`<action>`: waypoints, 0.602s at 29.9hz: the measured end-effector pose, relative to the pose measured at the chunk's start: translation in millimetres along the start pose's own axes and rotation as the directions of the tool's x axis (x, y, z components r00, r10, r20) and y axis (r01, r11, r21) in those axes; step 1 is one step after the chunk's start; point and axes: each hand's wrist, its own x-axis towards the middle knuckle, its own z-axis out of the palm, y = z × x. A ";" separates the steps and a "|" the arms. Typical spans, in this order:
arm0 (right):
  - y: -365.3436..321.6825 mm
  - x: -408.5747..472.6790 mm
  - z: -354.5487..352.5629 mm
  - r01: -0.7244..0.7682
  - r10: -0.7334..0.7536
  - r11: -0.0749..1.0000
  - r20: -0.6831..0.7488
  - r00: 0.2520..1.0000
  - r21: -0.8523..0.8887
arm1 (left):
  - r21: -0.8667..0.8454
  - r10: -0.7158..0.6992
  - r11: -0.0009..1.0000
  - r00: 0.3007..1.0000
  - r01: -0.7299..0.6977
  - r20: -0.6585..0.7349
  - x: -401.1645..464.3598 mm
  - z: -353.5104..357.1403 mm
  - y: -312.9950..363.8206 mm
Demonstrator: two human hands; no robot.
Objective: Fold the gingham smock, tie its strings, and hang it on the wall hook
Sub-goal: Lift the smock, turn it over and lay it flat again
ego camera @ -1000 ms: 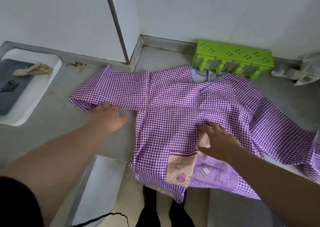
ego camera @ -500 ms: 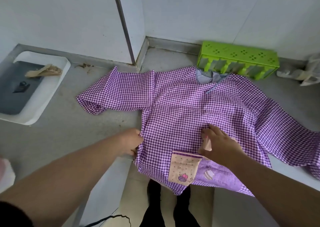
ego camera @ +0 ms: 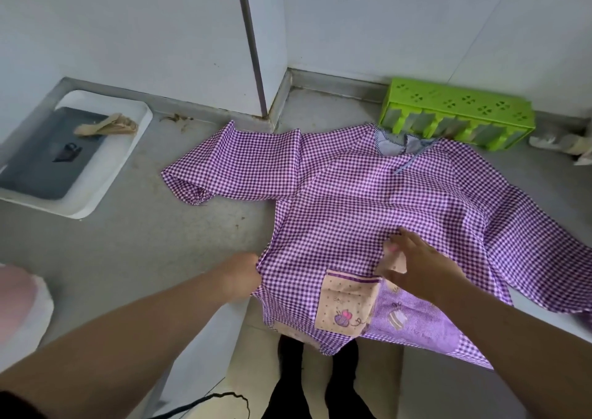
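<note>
Because the gingham smock [ego camera: 368, 207] is thin woven cloth, it should be light, soft and without any stiffness, so it will sag and slide wherever it is not held. It lies spread on the grey counter [ego camera: 134, 236], front side up, its hem hanging over the near edge and its neck almost touching the green plastic rack [ego camera: 458, 114]. The left hand [ego camera: 240, 279] grips the left side seam with curled fingers. The right hand [ego camera: 416, 265] lies flat with fingers spread just above the bee pocket [ego camera: 347, 303] and presses the cloth down. For folding, I think the seams and sleeve cuffs are the best places to take hold.
</note>
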 end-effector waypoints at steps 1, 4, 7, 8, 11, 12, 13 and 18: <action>-0.2 0.4 0.5 0.006 -0.006 1.000 0.002 1.000 0.002 | -0.062 -0.037 0.997 0.999 0.035 -0.034 -0.1 0.1 -0.9; 0.9 1.2 -0.3 0.005 -0.005 1.000 0.015 1.000 0.013 | -0.267 -0.185 0.948 0.982 0.171 -0.028 2.3 -0.1 -4.6; 2.9 2.2 0.3 0.011 -0.012 1.000 0.031 0.999 0.022 | -0.132 -0.210 0.967 0.976 0.216 0.062 -0.2 -3.9 -13.9; 3.5 2.2 0.5 0.015 -0.016 1.000 0.030 0.999 0.024 | -0.037 -0.193 0.980 0.979 0.196 0.069 1.3 -5.8 -15.6; 5.2 0.1 0.6 0.022 -0.023 1.000 0.026 0.999 0.020 | 0.161 -0.143 0.975 0.987 0.153 -0.075 6.6 -8.4 -9.8; 6.5 -0.8 0.8 0.029 -0.029 0.999 0.027 0.999 0.014 | 0.261 -0.050 0.961 0.984 0.094 -0.169 4.1 -11.4 -0.6; 8.7 -0.9 2.0 0.045 -0.045 0.999 0.031 0.998 0.005 | 0.351 0.083 0.936 0.955 0.023 -0.284 3.1 -12.6 7.4; 27.2 -10.2 15.6 0.219 -0.216 0.975 0.057 0.975 -0.045 | 0.741 0.674 0.437 0.731 -0.510 0.106 -9.2 5.9 68.4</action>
